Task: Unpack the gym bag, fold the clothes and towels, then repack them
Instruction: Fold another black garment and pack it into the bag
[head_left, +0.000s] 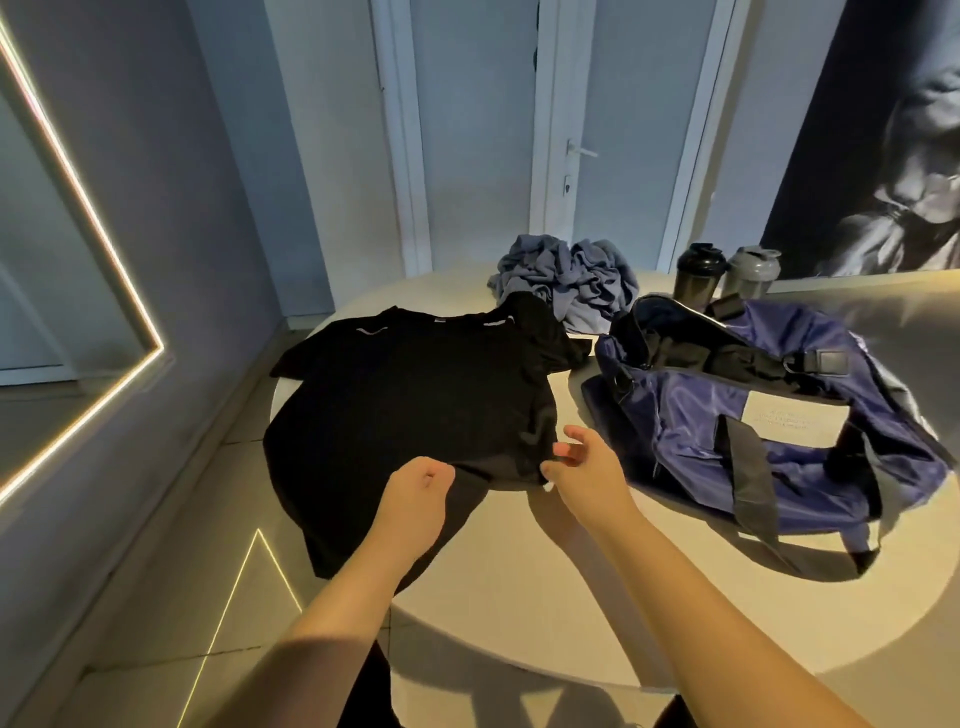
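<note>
While the round table (519, 597) carries everything, the navy gym bag (691, 421) sits unzipped at right and the black T-shirt (415, 395) lies spread flat at left, hem overhanging the near edge. Crumpled grey-blue clothes (571, 280) sit at the far edge. Left hand (415, 491) curled at the hem, grip unclear. Right hand (582, 470) loosely half-open beside the hem corner.
</note>
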